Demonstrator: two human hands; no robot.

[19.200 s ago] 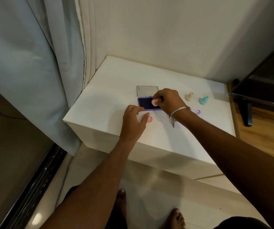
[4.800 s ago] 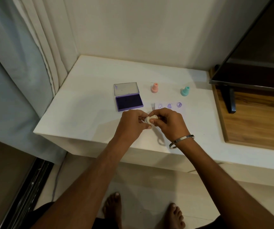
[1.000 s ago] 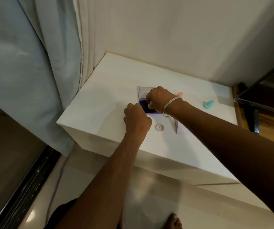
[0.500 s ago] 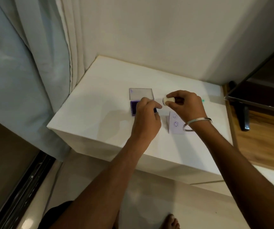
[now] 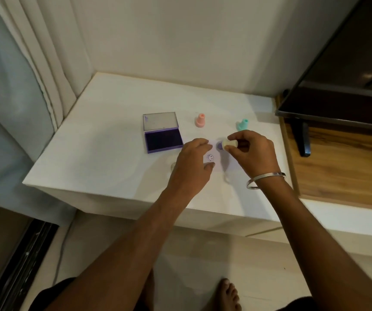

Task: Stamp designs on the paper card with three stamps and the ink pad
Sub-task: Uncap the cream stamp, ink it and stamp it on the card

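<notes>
Since half a second ago the left hand (image 5: 191, 163) leaves the ink pad (image 5: 163, 140) and lies on the paper card (image 5: 214, 161), while the right hand (image 5: 251, 153) brings the cream stamp (image 5: 229, 144) over it.

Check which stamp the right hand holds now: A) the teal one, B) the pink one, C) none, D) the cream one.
D: the right hand pinches the cream stamp over the card, while the pink stamp and teal stamp stand untouched on the table behind it.
</notes>
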